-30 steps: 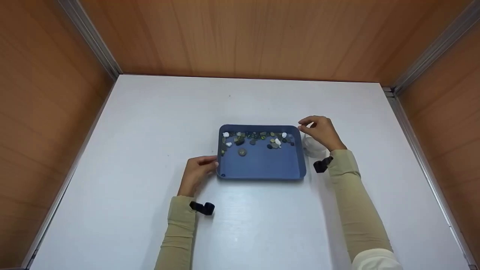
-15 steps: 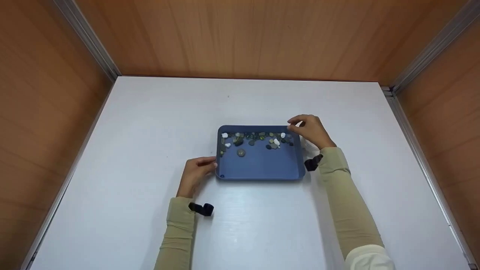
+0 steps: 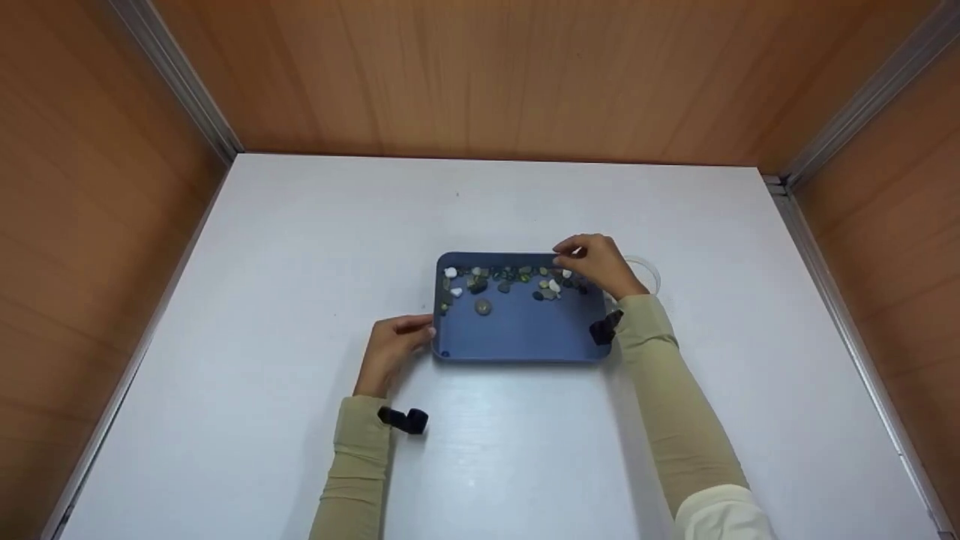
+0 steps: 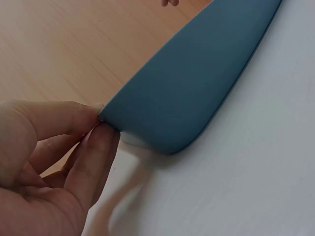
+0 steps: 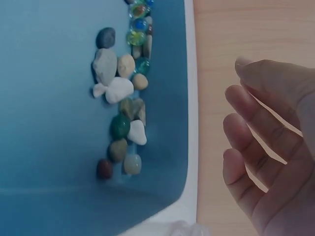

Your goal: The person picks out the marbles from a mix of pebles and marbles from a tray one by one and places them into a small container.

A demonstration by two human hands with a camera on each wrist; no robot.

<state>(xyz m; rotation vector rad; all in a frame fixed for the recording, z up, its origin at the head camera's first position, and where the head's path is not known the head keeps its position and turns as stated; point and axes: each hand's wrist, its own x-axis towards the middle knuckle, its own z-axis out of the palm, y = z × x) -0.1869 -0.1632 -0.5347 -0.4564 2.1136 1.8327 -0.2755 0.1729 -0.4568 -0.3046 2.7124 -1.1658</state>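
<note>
A blue rectangular tray [image 3: 525, 330] holds pebbles and glass marbles, mostly strung along its far side. My left hand [image 3: 396, 345] is at the tray's left edge; in the left wrist view its thumb and fingers pinch the rim. Over the far right part of the tray in the head view is my right hand [image 3: 600, 262], fingers loosely bent. Nothing shows between those fingertips in the right wrist view, where white stones [image 5: 119, 90], a grey stone [image 5: 105, 66] and a green stone [image 5: 120, 127] lie near the tray wall.
Behind my right wrist, a clear round rim [image 3: 649, 270] of a container shows on the white table [image 3: 300, 262], mostly hidden. A round grey stone [image 3: 484, 307] sits apart inside the tray, and a small dark marble [image 3: 445, 354] is in its near left corner. Wooden panels [image 3: 480, 82] enclose the table.
My right hand has moved left, from beside the tray's far right corner to over its far edge, uncovering the clear container's rim. My left hand stays at the tray's left edge.
</note>
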